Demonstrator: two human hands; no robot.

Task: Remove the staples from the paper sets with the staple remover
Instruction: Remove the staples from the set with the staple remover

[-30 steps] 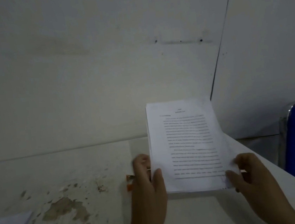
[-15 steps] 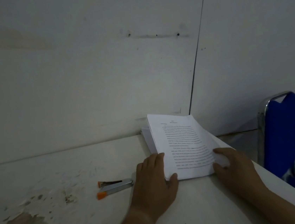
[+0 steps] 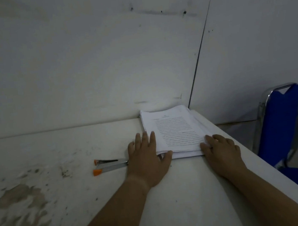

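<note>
A stack of printed paper sets [image 3: 176,130] lies on the white table [image 3: 187,192] near its far right corner, against the wall. My left hand [image 3: 147,158] lies flat at the stack's near left corner, fingers straight along its left edge and thumb at its front edge. My right hand [image 3: 220,150] rests at the near right corner, fingertips touching the paper. A silver staple remover [image 3: 109,165] with orange tips lies on the table just left of my left hand, apart from both hands.
Worn, stained patches [image 3: 19,205] mark the table's left part. A blue chair [image 3: 283,127] with a chrome frame stands past the table's right edge. White walls close the far side.
The paper set that both hands held up in the air has been laid down on the stack. The hands now rest flat at its near corners. The staple remover has come fully into sight.
</note>
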